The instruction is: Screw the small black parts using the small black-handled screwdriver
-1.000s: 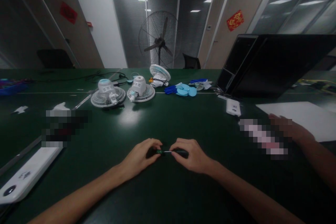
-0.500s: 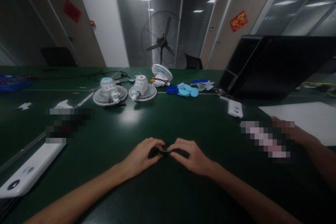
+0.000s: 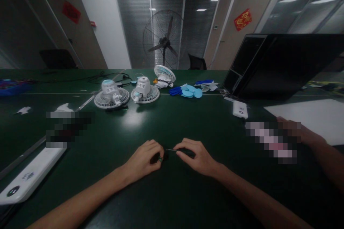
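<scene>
Low over the green table (image 3: 129,200), my left hand (image 3: 146,157) has its thumb and forefinger pinched round a small dark piece with a green spot (image 3: 160,159); its kind is too small to make out. Facing it, my right hand (image 3: 196,155) pinches a thin metal rod (image 3: 171,150) that points left towards the left fingers. A narrow gap lies between the rod's tip and my left fingertips.
White fan heads (image 3: 111,94) lie at the back, beside light-blue fan blades (image 3: 191,91) and blue gloves. At right stand a big black monitor (image 3: 290,68) and a white power bank (image 3: 240,109). Another person's hand (image 3: 302,134) rests near white paper (image 3: 322,118). A long white device (image 3: 32,173) lies left.
My hands have drawn slightly apart, the left one moving left. More of the thin metal rod shows in my right fingers. The view has shifted a little.
</scene>
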`<state>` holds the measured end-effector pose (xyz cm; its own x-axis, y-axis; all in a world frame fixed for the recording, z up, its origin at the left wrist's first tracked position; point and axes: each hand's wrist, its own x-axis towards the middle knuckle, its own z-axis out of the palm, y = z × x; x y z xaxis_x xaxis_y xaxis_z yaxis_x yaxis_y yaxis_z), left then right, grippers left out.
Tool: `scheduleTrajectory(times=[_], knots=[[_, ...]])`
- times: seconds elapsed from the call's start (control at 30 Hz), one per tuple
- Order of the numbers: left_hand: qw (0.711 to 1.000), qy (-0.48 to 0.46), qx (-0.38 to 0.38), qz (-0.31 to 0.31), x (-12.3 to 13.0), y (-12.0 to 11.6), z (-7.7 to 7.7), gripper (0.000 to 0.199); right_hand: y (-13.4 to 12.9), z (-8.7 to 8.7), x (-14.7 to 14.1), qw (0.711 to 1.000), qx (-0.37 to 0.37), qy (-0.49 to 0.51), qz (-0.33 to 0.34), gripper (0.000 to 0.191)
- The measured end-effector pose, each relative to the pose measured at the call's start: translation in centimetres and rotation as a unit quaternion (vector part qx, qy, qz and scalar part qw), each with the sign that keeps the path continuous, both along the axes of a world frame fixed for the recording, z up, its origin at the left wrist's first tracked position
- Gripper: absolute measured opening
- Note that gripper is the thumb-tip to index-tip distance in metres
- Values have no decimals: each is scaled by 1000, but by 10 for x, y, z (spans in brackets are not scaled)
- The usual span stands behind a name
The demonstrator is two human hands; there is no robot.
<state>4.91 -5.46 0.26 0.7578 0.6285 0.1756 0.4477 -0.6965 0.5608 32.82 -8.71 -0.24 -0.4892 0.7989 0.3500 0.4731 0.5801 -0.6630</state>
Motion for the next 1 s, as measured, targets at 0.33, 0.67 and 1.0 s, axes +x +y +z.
scheduleTrajectory(times=[0.33, 0.67, 1.0], knots=[[1000, -11, -21, 11, -2, 0, -5, 21, 1, -1, 1, 1000, -3, -8, -2, 23], [995, -39, -87, -31, -15, 13, -2, 25, 0, 2, 1, 1000, -14, -23, -5, 23], [982, 11, 39, 184, -122, 108, -6, 43, -1, 0, 3, 999, -37, 0, 10, 22]])
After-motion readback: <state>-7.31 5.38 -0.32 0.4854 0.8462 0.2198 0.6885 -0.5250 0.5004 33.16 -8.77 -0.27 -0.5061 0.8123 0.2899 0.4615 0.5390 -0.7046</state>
